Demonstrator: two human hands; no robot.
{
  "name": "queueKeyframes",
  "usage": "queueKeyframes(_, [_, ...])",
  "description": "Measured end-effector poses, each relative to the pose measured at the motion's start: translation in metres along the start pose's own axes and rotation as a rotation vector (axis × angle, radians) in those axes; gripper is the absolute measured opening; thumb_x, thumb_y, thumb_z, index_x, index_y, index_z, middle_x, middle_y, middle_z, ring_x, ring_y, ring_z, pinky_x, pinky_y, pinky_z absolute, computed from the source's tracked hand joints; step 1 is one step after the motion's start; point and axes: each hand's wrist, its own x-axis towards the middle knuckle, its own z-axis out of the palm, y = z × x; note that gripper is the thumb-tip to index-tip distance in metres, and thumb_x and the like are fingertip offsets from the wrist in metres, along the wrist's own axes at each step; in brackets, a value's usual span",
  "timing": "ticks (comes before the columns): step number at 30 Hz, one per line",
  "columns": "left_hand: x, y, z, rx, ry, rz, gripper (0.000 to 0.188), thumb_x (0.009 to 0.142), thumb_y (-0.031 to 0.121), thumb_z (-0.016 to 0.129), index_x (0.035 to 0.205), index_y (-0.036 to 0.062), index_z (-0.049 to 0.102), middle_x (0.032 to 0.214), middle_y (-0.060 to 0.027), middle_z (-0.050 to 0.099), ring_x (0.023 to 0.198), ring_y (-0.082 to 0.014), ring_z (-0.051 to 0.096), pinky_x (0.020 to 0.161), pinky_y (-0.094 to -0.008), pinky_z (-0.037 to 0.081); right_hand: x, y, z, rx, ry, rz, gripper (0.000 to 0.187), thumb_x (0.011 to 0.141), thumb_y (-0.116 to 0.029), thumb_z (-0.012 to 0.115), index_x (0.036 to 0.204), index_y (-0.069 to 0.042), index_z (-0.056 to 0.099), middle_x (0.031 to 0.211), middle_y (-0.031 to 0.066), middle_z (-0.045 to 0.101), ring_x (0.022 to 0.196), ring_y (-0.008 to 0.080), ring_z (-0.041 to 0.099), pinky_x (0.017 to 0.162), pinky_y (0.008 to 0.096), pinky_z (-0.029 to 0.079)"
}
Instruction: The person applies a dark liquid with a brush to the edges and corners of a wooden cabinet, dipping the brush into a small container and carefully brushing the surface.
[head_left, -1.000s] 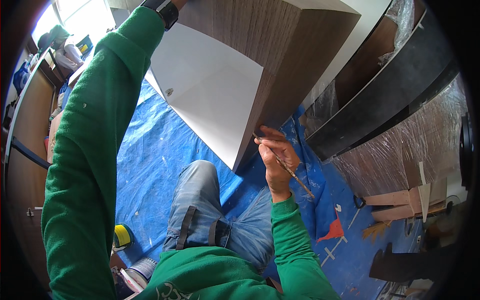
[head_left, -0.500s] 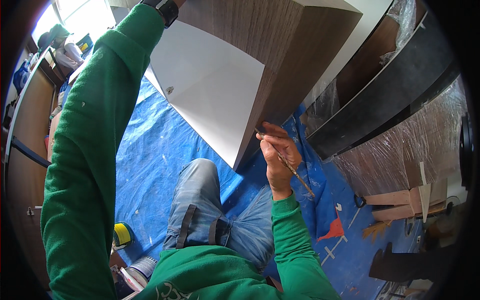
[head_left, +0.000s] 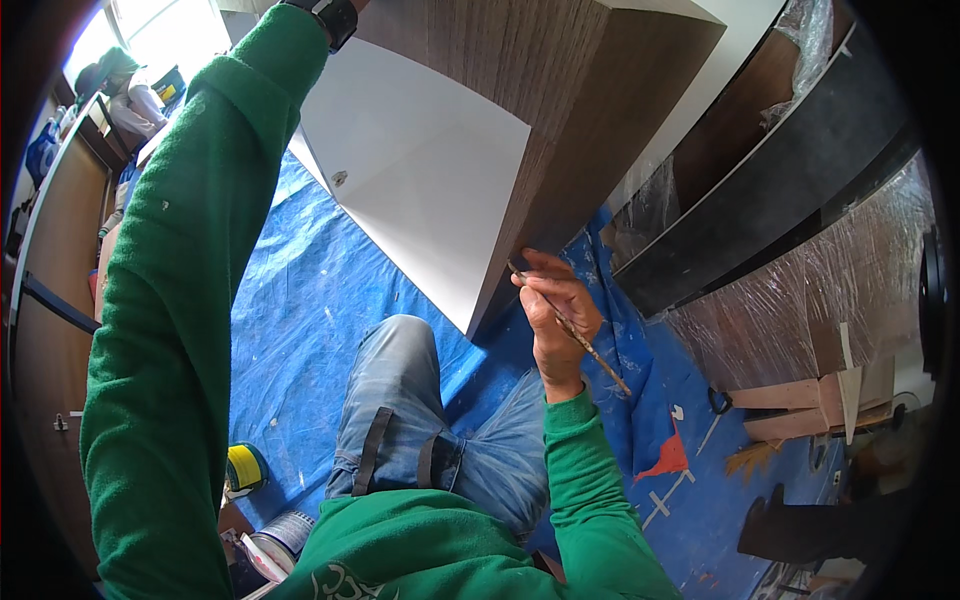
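My right hand (head_left: 558, 305) pinches a thin, paint-stained brush (head_left: 590, 350), its tip at the front edge of a wood-grain cabinet (head_left: 560, 130). The fingertips are by the cabinet's lower corner; whether they touch it I cannot tell. The cabinet's inside is white (head_left: 420, 160), with a small metal fitting (head_left: 340, 179) on the panel at left. My left arm reaches up to the top edge of the picture, a dark watch (head_left: 335, 20) on the wrist. Only a sliver of my left hand (head_left: 360, 4) shows beside the cabinet's upper part; its fingers are hidden.
A blue tarp (head_left: 290, 370) covers the floor. Paint cans (head_left: 245, 468) stand at lower left. To the right are a long black panel (head_left: 760, 180), plastic-wrapped boards (head_left: 810, 290) and wood pieces (head_left: 790, 410). Another person (head_left: 130, 95) is at the far left, near a window.
The brush tip and my right hand have shifted very slightly along the cabinet's edge. My left arm stays raised in nearly the same place.
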Motion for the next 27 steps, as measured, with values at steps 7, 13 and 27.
queueKeyframes(7, [0.000,0.001,-0.005,0.002,-0.002,0.006,0.069,0.083,0.043,0.082,0.123,-0.0069,0.056,0.105,-0.0143,0.066,0.089,-0.0223,0.064,0.072,-0.0360,0.058,0.003,-0.004,0.004,0.009,0.005,0.039,0.015,0.089,0.009,0.066,0.101,-0.001,0.068,0.117,0.0194,0.067,0.118,0.0255,0.065,0.094,0.0344,0.060])
queueKeyframes(13, [-0.001,0.000,0.001,-0.009,-0.019,0.044,0.069,0.083,0.043,0.082,0.123,-0.0066,0.057,0.104,-0.0135,0.066,0.088,-0.0218,0.064,0.072,-0.0352,0.057,-0.003,0.006,-0.005,-0.061,0.002,0.034,0.016,0.089,0.009,0.067,0.101,0.000,0.068,0.120,0.0208,0.066,0.113,0.0233,0.068,0.092,0.0339,0.060])
queueKeyframes(27, [0.002,-0.006,0.000,0.006,-0.012,0.063,0.068,0.084,0.043,0.082,0.122,-0.0075,0.058,0.103,-0.0143,0.068,0.087,-0.0211,0.065,0.074,-0.0348,0.056,-0.003,0.000,-0.003,-0.018,-0.012,0.021,0.016,0.090,0.009,0.066,0.102,-0.001,0.068,0.118,0.0189,0.066,0.118,0.0252,0.065,0.096,0.0344,0.059])
